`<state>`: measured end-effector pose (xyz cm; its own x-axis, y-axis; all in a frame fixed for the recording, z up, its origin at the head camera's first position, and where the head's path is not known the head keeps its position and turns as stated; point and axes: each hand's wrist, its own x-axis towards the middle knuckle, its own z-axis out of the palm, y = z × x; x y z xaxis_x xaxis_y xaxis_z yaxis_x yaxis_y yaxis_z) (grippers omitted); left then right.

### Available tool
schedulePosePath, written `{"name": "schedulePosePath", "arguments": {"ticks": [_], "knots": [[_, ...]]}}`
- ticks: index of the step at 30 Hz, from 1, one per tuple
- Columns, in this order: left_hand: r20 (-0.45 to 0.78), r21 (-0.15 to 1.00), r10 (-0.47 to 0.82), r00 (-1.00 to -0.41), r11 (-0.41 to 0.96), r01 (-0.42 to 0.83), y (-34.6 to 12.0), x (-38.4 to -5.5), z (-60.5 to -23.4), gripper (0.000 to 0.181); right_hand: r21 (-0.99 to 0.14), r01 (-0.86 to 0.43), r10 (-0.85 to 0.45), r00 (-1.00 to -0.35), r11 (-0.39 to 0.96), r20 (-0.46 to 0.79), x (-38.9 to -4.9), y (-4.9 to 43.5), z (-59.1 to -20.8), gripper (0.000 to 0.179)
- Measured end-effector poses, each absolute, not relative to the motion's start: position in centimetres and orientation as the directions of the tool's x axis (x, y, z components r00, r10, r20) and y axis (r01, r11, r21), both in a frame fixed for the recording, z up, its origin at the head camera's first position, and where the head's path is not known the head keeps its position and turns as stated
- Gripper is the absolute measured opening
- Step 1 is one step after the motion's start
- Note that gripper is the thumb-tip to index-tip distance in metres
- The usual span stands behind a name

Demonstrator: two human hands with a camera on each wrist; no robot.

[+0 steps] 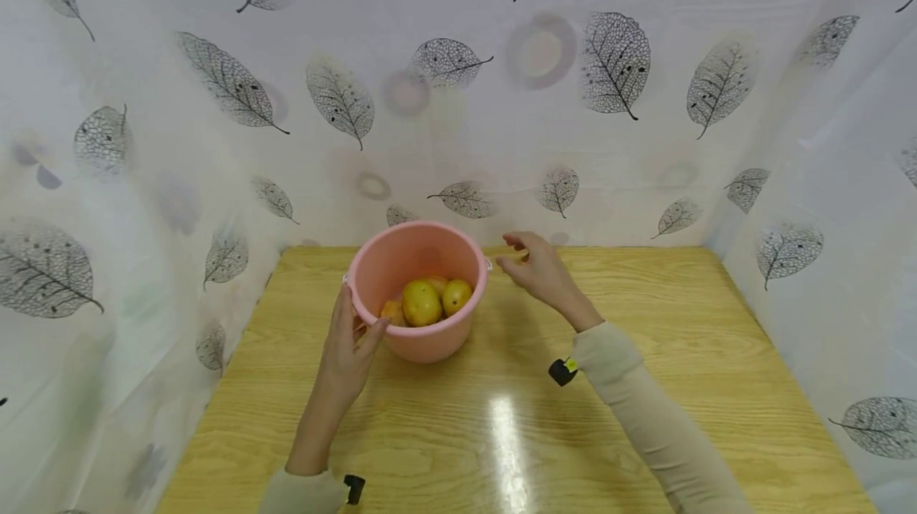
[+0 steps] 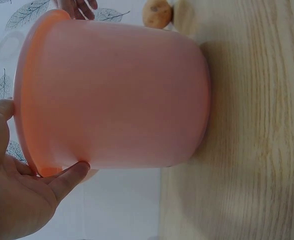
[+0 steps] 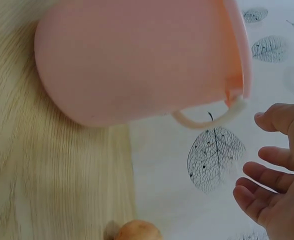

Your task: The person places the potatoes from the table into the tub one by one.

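A pink bucket stands upright on the wooden table. Inside it lie several yellow and orange-brown round fruits or vegetables, whose exact kind I cannot tell. My left hand grips the bucket's rim at its near left, as the left wrist view also shows the hand on the rim. To the right of the bucket, my right hand hangs apart from it with loosely bent fingers and nothing in them. The bucket's white handle hangs down on the far side.
A round brownish item, perhaps a potato, lies on the table beyond the bucket; the right wrist view shows a similar round item at its lower edge. White leaf-patterned sheeting encloses the back and sides of the wooden table.
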<state>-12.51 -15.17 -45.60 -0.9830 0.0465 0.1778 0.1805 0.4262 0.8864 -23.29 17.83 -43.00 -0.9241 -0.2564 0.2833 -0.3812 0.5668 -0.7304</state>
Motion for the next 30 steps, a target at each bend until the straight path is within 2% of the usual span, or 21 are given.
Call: {"name": "schedulePosePath", "arguments": {"ticks": [22,30], "knots": [[0.156,0.889,0.042,-0.987,0.429,0.159,-15.2,-12.3,-45.5,0.088,-0.725,-0.298,-0.190,-0.955,0.621,0.229,-25.0,24.3,-45.9,0.052],[0.156,0.888,0.039,-0.987,0.433,0.157,-15.2,-12.3,-45.6,0.088,-0.715,-0.258,-0.190,-0.966,0.650,0.176,-25.8,26.0,-47.0,0.056]]}}
